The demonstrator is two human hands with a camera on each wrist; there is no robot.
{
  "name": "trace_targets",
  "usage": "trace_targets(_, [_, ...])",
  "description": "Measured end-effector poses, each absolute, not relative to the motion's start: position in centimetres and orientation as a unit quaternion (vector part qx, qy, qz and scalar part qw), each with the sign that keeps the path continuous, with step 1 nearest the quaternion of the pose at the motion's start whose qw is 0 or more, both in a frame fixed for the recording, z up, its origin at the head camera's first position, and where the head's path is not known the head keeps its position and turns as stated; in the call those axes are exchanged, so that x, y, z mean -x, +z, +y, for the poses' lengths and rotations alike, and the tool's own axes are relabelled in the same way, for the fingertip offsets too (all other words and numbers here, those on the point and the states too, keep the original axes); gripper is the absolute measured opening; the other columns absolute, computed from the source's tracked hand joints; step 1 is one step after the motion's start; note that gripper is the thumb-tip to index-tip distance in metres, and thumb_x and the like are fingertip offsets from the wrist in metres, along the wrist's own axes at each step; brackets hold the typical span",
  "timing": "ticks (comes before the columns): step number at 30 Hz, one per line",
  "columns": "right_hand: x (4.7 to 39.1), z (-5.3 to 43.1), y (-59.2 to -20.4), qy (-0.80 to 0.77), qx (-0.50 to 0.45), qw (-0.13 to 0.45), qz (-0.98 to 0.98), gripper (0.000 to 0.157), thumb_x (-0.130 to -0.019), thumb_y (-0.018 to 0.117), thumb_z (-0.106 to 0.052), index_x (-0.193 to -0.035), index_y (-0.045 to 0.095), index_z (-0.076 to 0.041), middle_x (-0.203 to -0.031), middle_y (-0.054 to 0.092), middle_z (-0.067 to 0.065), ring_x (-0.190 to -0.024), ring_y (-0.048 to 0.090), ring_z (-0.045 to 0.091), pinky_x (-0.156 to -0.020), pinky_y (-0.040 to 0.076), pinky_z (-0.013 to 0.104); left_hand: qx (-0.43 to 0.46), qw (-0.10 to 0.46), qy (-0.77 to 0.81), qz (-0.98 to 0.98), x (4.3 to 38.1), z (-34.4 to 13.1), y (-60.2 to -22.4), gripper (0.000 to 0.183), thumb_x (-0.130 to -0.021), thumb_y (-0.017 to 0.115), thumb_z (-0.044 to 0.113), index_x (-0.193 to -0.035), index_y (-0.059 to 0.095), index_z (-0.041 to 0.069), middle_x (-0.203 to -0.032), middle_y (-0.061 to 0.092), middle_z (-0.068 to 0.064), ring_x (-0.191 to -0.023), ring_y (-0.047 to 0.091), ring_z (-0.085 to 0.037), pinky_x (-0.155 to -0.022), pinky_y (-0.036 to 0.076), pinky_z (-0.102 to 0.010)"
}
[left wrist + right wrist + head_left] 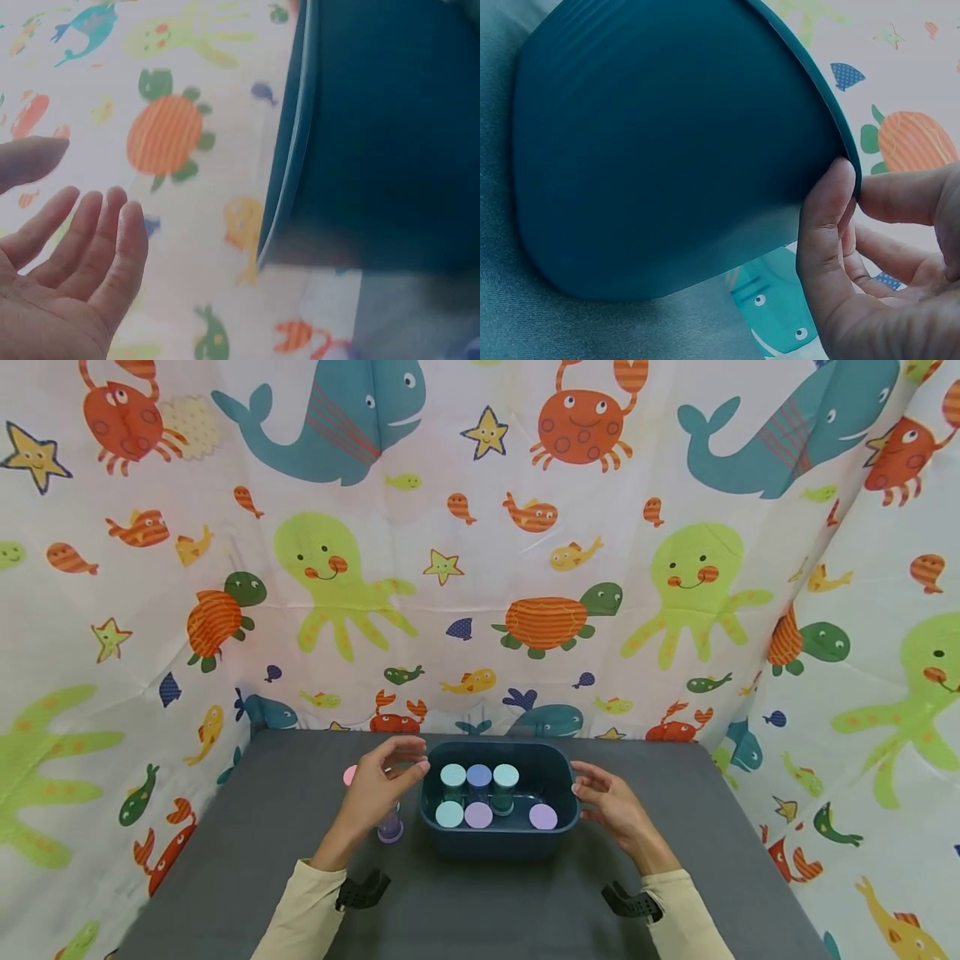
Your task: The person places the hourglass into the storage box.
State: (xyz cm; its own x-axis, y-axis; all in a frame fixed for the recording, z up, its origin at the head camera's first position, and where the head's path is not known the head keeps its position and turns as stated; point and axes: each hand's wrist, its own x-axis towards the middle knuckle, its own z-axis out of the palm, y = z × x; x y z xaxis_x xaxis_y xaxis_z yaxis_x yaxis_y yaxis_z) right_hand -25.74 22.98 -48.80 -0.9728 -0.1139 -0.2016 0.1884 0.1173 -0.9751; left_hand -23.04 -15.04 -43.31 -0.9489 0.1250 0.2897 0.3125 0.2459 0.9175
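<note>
A dark blue plastic bin (495, 845) stands on the grey table and holds several small sand timers with round ends in pale green, blue and lilac. Among them are a blue timer (478, 777) at the back and a lilac one (543, 816) alone at the right. My left hand (382, 781) hovers at the bin's left rim, fingers loosely bent and holding nothing; the left wrist view shows a gap between hand and bin. At the opposite end, my right hand (615, 806) pinches the rim between thumb and finger (826, 202).
A purple sand timer (390, 831) stands on the table beside my left wrist. Behind that hand shows a pink round end (349, 775), mostly hidden. The grey table (495, 910) meets a sea-animal print curtain (465, 610) at the back and sides.
</note>
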Motion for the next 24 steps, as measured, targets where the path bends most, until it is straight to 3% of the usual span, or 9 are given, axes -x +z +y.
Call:
trace_targets(4, [25.6,22.8,-48.9,-0.664,-0.024,0.112,0.739,0.047,-0.099,0.058,-0.014,-0.144,0.046,-0.011,-0.104,0.053,0.002,-0.089,0.054,0.017,-0.072,0.055,0.03,0.124,0.103,-0.599,-0.784,23.0,-17.4,-43.4,0.038,-0.092,0.07,0.024,-0.126,0.06,0.01,-0.123,0.065,-0.012,-0.113,0.063,-0.022,-0.09,0.052,-0.017])
trace_targets(14, [24.9,23.1,-49.0,-0.664,-0.033,0.106,0.739,0.046,-0.099,0.056,-0.012,-0.144,0.046,-0.011,-0.104,0.054,0.001,-0.094,0.053,0.02,-0.072,0.054,0.031,0.064,0.166,-0.606,-0.775,22.7,-20.9,-45.5,0.043,-0.091,0.07,0.016,-0.13,0.057,0.004,-0.127,0.06,-0.015,-0.105,0.06,0.003,-0.09,0.049,-0.009])
trace_targets(19, [25.1,23.2,-48.8,-0.666,-0.026,0.106,0.738,0.047,-0.099,0.056,-0.013,-0.145,0.045,-0.011,-0.105,0.054,0.001,-0.095,0.053,0.021,-0.073,0.054,0.031,0.025,0.163,-0.599,-0.783,23.2,-21.7,-46.6,0.047,-0.091,0.071,0.018,-0.133,0.055,0.006,-0.131,0.058,-0.013,-0.113,0.058,-0.008,-0.092,0.046,-0.008])
trace_targets(21, [25.3,23.2,-48.9,-0.666,-0.022,0.107,0.738,0.047,-0.099,0.056,-0.013,-0.145,0.046,-0.01,-0.105,0.053,0.001,-0.094,0.054,0.02,-0.073,0.054,0.03,0.007,0.157,-0.592,-0.79,23.5,-22.1,-47.0,0.051,-0.09,0.071,0.02,-0.136,0.052,0.008,-0.135,0.056,-0.013,-0.123,0.055,-0.018,-0.1,0.048,-0.017])
trace_targets(24, [25.5,23.0,-49.0,-0.667,-0.018,0.109,0.737,0.047,-0.099,0.056,-0.013,-0.145,0.046,-0.01,-0.104,0.053,0.001,-0.092,0.054,0.018,-0.072,0.054,0.03,-0.006,0.148,-0.589,-0.794,24.1,-22.5,-47.8,0.062,-0.09,0.072,0.02,-0.143,0.043,0.009,-0.144,0.048,-0.015,-0.136,0.045,-0.029,-0.111,0.043,-0.039])
